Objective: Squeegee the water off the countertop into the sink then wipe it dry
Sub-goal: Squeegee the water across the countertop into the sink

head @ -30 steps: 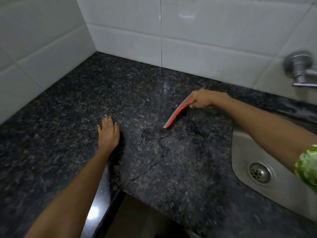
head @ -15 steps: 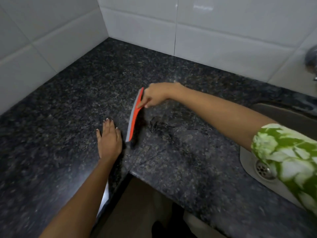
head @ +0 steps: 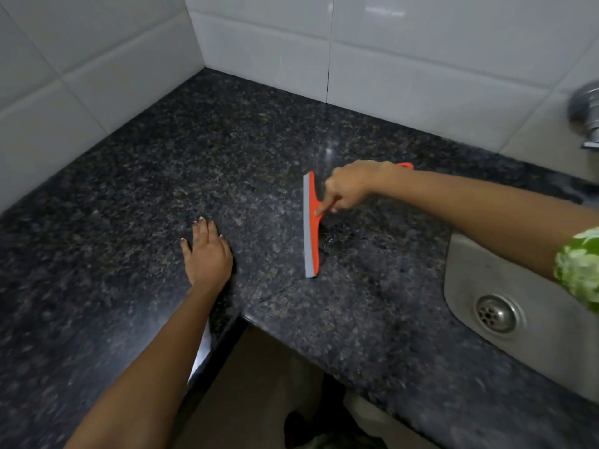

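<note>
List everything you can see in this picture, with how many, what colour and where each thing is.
squeegee: one, orange with a grey blade, blade on the countertop between the hands
countertop: one, dark speckled stone, L-shaped, fills the middle of the view
wet patch: one, dark sheen, on the countertop just right of the blade
sink: one, steel, set into the countertop at right
drain: one, steel, in the sink floor
tap: one, chrome, on the wall above the sink, partly out of view
wall tiles: several, white, behind and left
left hand: flat on the countertop
right hand: holds the squeegee
sleeve: green and white, right arm
</note>
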